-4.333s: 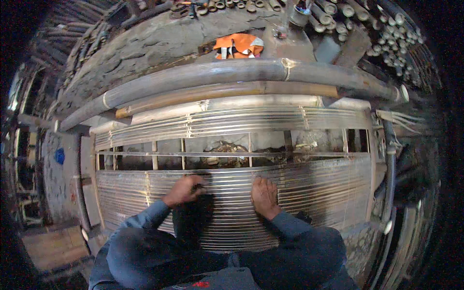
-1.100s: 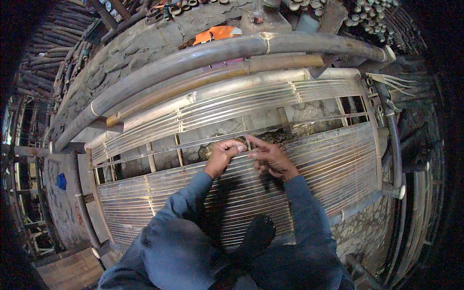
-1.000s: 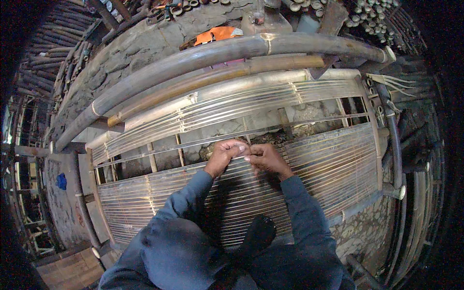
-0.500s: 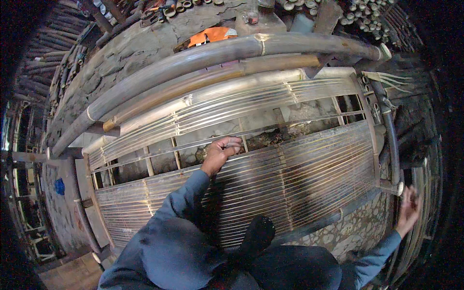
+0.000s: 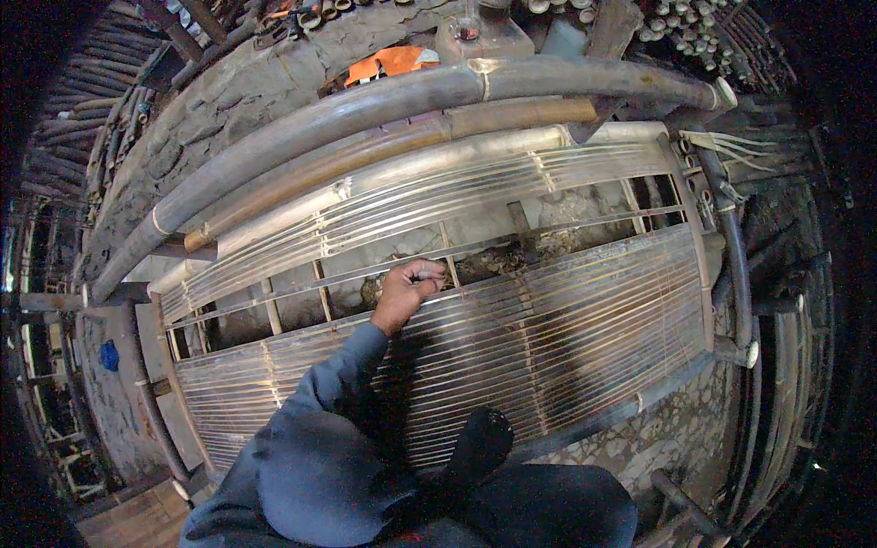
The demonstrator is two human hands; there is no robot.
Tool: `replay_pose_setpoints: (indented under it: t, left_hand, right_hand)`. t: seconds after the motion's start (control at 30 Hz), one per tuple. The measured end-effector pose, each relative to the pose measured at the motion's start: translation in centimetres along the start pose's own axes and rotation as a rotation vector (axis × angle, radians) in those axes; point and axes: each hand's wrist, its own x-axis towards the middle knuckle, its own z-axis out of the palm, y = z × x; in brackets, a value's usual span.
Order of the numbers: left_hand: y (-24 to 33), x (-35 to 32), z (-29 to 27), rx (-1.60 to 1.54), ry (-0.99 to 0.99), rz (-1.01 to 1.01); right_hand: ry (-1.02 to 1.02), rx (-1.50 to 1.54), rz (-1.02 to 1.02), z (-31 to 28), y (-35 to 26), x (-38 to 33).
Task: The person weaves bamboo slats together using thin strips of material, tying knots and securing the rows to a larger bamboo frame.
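Observation:
A long bamboo frame point(image 5: 703, 283) stretches across in front of me, with thin bamboo slats point(image 5: 457, 356) laid lengthwise over its cross-strips. Bindings run across the slats in several rows. At the gap between the near and far groups of slats is my left hand point(image 5: 409, 294), its fingers bent and pinched together beside an upright cross-strip point(image 5: 448, 245). Whatever those fingertips hold is too small to make out. One lone slat point(image 5: 548, 224) spans the gap just beyond the hand. My right hand is out of the picture.
Beyond the slats runs a thick grey bamboo pole point(image 5: 384, 96), with an orange cloth point(image 5: 388, 64) behind it. Cut bamboo tubes point(image 5: 685, 32) are piled at the far right. Long strips point(image 5: 781, 402) lean at the right. My knees point(image 5: 320, 484) are close at the near edge.
My right hand, which was reaching toward the long strips at the right, has left the view. The left hand stays pinched at the gap; the whole view has shifted slightly.

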Motion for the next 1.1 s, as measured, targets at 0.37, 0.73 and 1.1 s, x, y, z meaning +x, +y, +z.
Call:
replay_pose_setpoints:
  t: [0.37,0.73,1.1]
  left_hand:
    - [-1.8,0.1,-0.8,0.011,0.008,0.039]
    - [-1.7,0.0,-1.0,0.063,0.063,0.08]
    - [-1.6,0.1,-1.4,-0.026,0.012,0.051]
  right_hand:
    - [-1.299,-0.215,-1.489,33.3,7.7,-58.0]
    - [-1.441,-0.437,-1.598,36.5,7.9,-64.0]
    - [-2.088,-0.377,-0.358,28.5,-0.3,-46.4]
